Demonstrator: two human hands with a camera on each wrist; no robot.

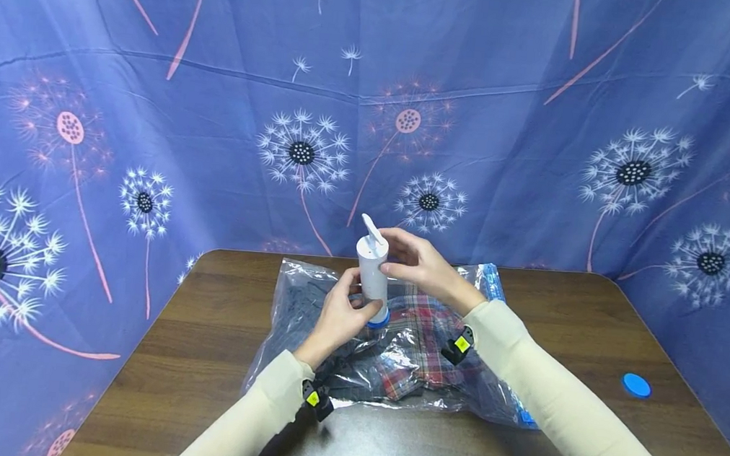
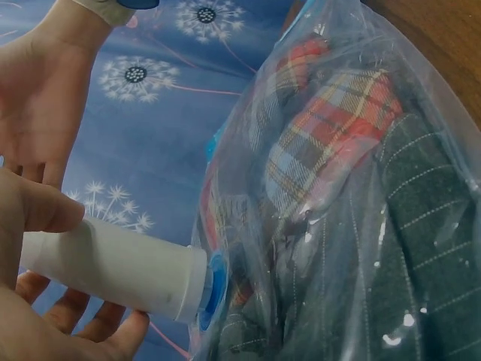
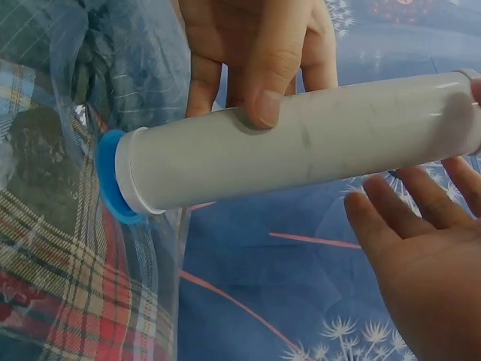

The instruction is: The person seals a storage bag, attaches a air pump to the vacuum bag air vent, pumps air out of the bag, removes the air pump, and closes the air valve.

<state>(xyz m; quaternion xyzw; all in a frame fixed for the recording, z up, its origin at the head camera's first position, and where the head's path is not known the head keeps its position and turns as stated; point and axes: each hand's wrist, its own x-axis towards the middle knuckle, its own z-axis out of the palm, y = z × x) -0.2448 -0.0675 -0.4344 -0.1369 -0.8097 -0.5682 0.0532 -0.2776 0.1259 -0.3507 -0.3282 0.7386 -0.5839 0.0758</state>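
A white cylindrical hand pump (image 1: 372,276) stands nearly upright over a clear storage bag (image 1: 339,378), its blue-ringed lower end against the plastic. My left hand (image 1: 340,320) grips the lower part of its barrel, thumb in front. At the top, my right hand (image 1: 423,266) has its thumb against the pump's rim and fingers beyond it, near the white handle (image 1: 373,227). In the right wrist view the other right fingers (image 3: 409,203) spread loosely beside the barrel. Inside the bag lie red plaid cloth (image 2: 338,135) and dark striped cloth (image 2: 421,188).
A blue round cap (image 1: 636,385) lies on the brown wooden table (image 1: 197,358) at the right. The bag's blue zip edge (image 1: 492,282) runs along its right side. Behind the table hangs a blue dandelion-patterned curtain (image 1: 231,122).
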